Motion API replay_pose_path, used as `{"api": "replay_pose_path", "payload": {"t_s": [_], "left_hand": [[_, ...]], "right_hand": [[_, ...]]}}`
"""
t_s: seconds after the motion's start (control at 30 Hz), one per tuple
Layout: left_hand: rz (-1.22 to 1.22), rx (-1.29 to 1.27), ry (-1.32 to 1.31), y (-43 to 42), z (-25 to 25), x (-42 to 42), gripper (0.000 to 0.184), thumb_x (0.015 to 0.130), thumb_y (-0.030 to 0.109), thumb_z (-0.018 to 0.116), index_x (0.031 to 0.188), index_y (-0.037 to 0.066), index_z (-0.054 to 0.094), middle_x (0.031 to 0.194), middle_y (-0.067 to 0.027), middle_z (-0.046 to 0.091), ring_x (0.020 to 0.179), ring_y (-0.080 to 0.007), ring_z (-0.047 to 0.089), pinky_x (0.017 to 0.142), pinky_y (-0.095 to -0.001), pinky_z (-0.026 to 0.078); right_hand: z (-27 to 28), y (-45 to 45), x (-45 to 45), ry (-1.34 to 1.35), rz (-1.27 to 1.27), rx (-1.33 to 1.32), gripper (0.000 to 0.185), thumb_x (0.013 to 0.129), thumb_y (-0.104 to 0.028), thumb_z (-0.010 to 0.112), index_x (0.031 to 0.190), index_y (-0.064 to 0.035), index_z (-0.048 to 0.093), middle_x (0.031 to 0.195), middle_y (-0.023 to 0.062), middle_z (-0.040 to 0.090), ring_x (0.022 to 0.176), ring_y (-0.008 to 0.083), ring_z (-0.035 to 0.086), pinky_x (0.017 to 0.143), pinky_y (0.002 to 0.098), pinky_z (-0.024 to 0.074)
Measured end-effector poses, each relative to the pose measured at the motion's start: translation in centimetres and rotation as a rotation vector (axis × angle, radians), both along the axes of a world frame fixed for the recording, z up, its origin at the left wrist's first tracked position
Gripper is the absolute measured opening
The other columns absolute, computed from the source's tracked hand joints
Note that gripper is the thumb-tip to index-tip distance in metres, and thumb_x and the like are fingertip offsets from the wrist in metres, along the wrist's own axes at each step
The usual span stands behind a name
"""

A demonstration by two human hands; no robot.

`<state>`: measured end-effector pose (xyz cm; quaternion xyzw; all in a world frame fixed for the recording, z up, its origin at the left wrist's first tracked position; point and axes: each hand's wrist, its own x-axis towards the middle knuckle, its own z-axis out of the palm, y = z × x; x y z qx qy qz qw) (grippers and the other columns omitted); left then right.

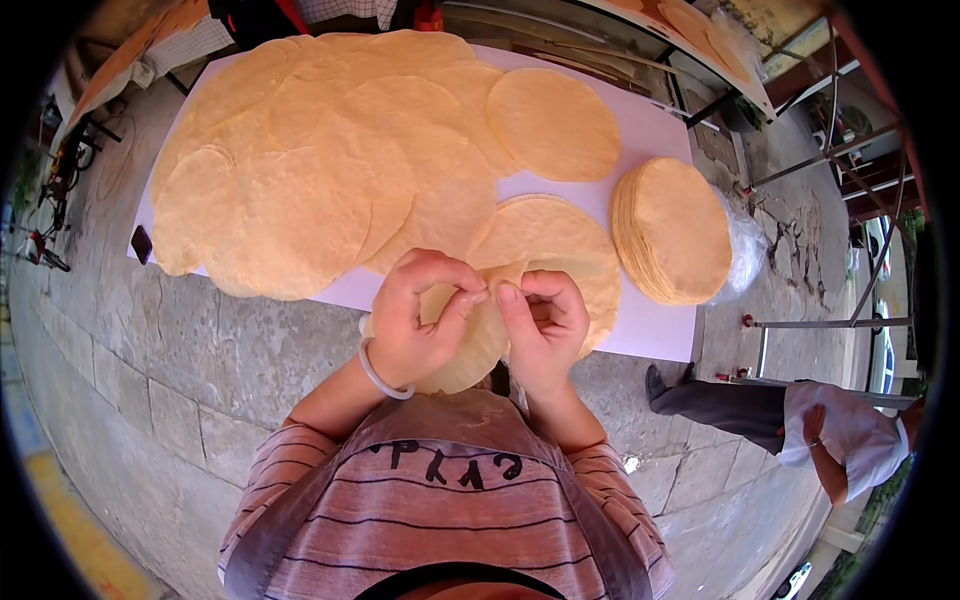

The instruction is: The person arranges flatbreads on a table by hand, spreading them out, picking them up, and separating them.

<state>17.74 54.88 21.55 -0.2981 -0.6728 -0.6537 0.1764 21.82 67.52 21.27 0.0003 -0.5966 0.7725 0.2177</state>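
Note:
My left hand [425, 312], with a pale bracelet on the wrist, pinches the edge of a thin, translucent round flatbread sheet [468, 352]. Close beside it, my right hand [545, 325] pinches the same edge between thumb and fingers. The sheet hangs down from my fingertips in front of my apron, partly hidden behind my left hand. Just beyond my hands, another round flatbread [548, 228] lies on the pale tabletop [655, 330]. To its right stands a thick stack of round flatbreads [672, 232].
Many overlapping flatbreads [320, 150] cover the table's left and middle. A phone [141, 244] lies at the left edge, and clear plastic [743, 255] sits behind the stack. Another table [690, 40] stands at the far right. A person [800, 425] stands off to the right.

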Motion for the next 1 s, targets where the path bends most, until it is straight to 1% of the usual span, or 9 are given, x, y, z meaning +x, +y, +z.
{"api": "replay_pose_path", "payload": {"t_s": [0.03,0.13,0.23,0.33,0.43,0.63,0.73,0.83,1.0], "left_hand": [[-0.015,-0.028,0.023,-0.2,0.0,0.0,0.031,0.075,-0.010,0.063,0.098,0.003,0.047,0.084,-0.0102,0.056,0.075,-0.0173,0.055,0.066,-0.0271,0.045],[0.015,-0.157,0.105,-0.5,0.6,-0.2,0.029,0.074,-0.010,0.064,0.096,0.002,0.050,0.084,-0.0105,0.058,0.072,-0.0179,0.055,0.065,-0.0272,0.045],[0.056,-0.150,0.122,-0.5,0.8,-0.1,0.027,0.072,-0.010,0.064,0.094,0.002,0.053,0.083,-0.0103,0.059,0.072,-0.0184,0.056,0.065,-0.0275,0.045],[0.121,-0.105,0.101,-0.4,0.7,0.0,0.022,0.071,-0.005,0.066,0.088,0.004,0.056,0.077,-0.0073,0.063,0.065,-0.0214,0.056,0.058,-0.0308,0.046],[0.131,-0.065,0.136,-0.3,0.6,-0.1,0.022,0.071,-0.006,0.066,0.088,0.003,0.055,0.078,-0.0078,0.063,0.067,-0.0218,0.057,0.059,-0.0311,0.046],[0.123,-0.009,0.117,-0.2,0.4,0.2,0.023,0.071,-0.006,0.066,0.089,0.003,0.054,0.079,-0.0075,0.063,0.068,-0.0225,0.057,0.061,-0.0311,0.046],[0.136,-0.158,0.149,-0.7,1.2,0.2,0.025,0.070,-0.005,0.066,0.090,0.003,0.054,0.078,-0.0071,0.062,0.067,-0.0229,0.057,0.060,-0.0310,0.046],[0.204,-0.158,0.144,-0.2,1.7,0.6,0.024,0.069,-0.005,0.066,0.089,0.003,0.054,0.078,-0.0068,0.062,0.067,-0.0234,0.056,0.059,-0.0313,0.046],[0.223,-0.172,0.133,0.3,1.8,0.7,0.022,0.068,-0.007,0.064,0.084,0.004,0.054,0.077,-0.0072,0.060,0.065,-0.0246,0.055,0.058,-0.0326,0.045]], "right_hand": [[0.0,0.0,0.0,-0.001,-0.002,-0.002,0.013,0.080,0.003,0.064,0.088,0.0003,0.055,0.083,0.0043,0.059,0.073,0.0076,0.057,0.066,0.0212,0.0482],[0.0,0.0,0.0,-0.005,-0.004,-0.009,0.013,0.080,0.004,0.064,0.088,0.0004,0.054,0.084,0.0050,0.059,0.074,0.0081,0.058,0.067,0.0215,0.0485],[0.2,-0.2,-0.1,0.012,-0.004,-0.002,0.013,0.080,0.004,0.063,0.088,0.0005,0.055,0.085,0.0056,0.060,0.075,0.0087,0.059,0.068,0.0218,0.0488],[0.0,-0.3,-0.1,0.015,0.001,-0.001,0.012,0.080,0.004,0.064,0.088,0.0006,0.055,0.085,0.0056,0.060,0.076,0.0089,0.059,0.068,0.0221,0.0489],[0.1,-0.4,-0.1,0.004,0.012,-0.001,0.012,0.080,0.004,0.064,0.088,0.0007,0.055,0.085,0.0058,0.060,0.076,0.0090,0.059,0.068,0.0222,0.0488],[0.0,-0.4,-0.1,0.005,0.031,-0.021,0.013,0.080,0.004,0.064,0.089,0.0006,0.055,0.085,0.0061,0.060,0.076,0.0094,0.059,0.068,0.0225,0.0489],[0.1,-0.6,-0.1,0.017,0.014,-0.038,0.014,0.079,0.004,0.065,0.089,0.0008,0.055,0.085,0.0062,0.060,0.076,0.0098,0.059,0.068,0.0228,0.0490],[-0.3,-0.4,0.0,0.065,-0.039,0.089,0.015,0.078,0.003,0.066,0.089,0.0014,0.056,0.083,0.0071,0.061,0.075,0.0104,0.059,0.067,0.0229,0.0492],[-0.3,-0.2,0.0,0.105,-0.136,0.285,0.014,0.075,0.003,0.069,0.085,0.0023,0.059,0.079,0.0099,0.062,0.070,0.0126,0.061,0.064,0.0229,0.0491]]}}
